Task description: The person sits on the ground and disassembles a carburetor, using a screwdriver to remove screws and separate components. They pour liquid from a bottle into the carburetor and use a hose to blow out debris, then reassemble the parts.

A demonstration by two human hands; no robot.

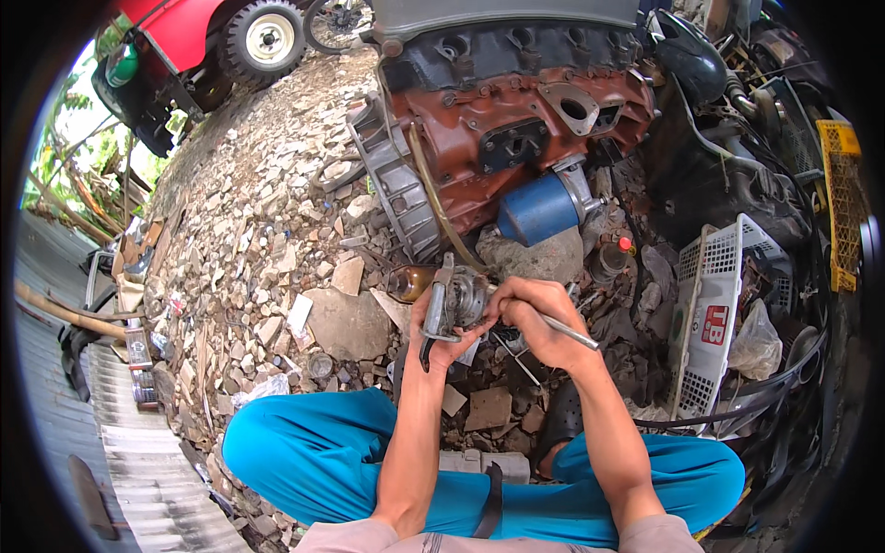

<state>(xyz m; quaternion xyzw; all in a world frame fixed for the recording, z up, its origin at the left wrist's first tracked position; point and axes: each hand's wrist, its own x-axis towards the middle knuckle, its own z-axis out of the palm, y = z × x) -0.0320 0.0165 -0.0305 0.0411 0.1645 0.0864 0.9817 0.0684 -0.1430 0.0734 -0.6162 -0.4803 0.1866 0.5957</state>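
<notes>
My left hand (441, 348) is closed around a grey metal engine part (455, 300) with a round body and a flat flange, holding it up in front of me. My right hand (542, 318) grips a slim silver metal rod (573, 334), whose tail sticks out towards the lower right. Its other end meets the round body, though my fingers hide the tip. An amber rounded object (408, 282) shows just left of the part; whether the two are joined I cannot tell. Just beyond my hands stands a red-brown engine block (442, 124) with a blue oil filter (537, 210) on its side.
Broken stones and tile pieces (249, 240) cover the ground. On the right are a white plastic basket (690, 355), a yellow crate (837, 203) and a bottle with a red cap (612, 260). A red vehicle (184, 32) stands far left, above corrugated sheets (152, 461).
</notes>
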